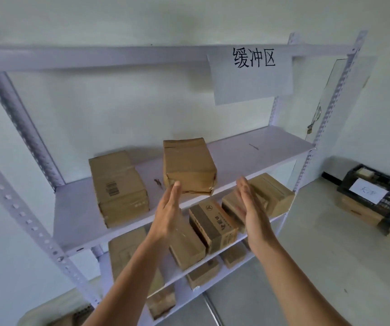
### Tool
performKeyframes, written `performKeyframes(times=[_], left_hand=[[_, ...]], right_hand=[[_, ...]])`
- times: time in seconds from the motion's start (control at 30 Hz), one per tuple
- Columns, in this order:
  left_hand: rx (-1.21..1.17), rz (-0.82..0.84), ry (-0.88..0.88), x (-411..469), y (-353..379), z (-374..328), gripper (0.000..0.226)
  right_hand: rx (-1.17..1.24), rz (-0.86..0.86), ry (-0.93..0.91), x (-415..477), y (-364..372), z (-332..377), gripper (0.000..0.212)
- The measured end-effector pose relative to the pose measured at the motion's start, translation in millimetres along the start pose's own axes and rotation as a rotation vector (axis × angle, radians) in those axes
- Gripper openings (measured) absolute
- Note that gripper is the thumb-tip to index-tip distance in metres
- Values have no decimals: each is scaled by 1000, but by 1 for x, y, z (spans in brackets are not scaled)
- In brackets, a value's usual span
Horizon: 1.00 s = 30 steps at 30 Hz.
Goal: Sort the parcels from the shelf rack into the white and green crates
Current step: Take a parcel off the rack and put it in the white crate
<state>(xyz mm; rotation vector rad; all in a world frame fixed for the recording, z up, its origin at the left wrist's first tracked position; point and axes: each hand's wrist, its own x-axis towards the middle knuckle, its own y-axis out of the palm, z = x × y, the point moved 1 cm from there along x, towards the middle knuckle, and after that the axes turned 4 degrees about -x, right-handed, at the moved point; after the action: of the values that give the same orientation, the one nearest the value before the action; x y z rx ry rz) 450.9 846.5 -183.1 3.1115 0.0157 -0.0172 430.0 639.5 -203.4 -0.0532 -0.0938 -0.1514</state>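
Cardboard parcel (189, 165) before straight-fingered, empty left hand (168, 212) and right hand (251, 208); barcoded box (118, 187) beside it.

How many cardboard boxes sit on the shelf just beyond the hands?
2. A barcoded box lies at the left of the shelf; a taller box stands to its right, near the front edge. Nothing seems hidden behind them.

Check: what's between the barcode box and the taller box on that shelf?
Head view: only bare shelf board between the barcode box and taller box, plus a small brown mark.
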Motion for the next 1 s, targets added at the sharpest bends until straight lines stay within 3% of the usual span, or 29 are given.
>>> performKeyframes(times=[0.1,0.23,0.4,0.87,1.0], left_hand=[[24,-128,68,13,17,-10,88],[74,-310,91,33,21,-19,61],[128,-426,15,67,16,-24,65],[236,-317,-214,175,0,-31,83],[146,-206,-379,189,-2,-28,96]], right_hand=[[32,79,10,34,-22,-2,75],[57,147,41,74,-42,-11,61],[73,191,104,118,-47,-21,57],[-2,309,308,234,-6,-30,61],[-25,345,372,255,6,-30,67]])
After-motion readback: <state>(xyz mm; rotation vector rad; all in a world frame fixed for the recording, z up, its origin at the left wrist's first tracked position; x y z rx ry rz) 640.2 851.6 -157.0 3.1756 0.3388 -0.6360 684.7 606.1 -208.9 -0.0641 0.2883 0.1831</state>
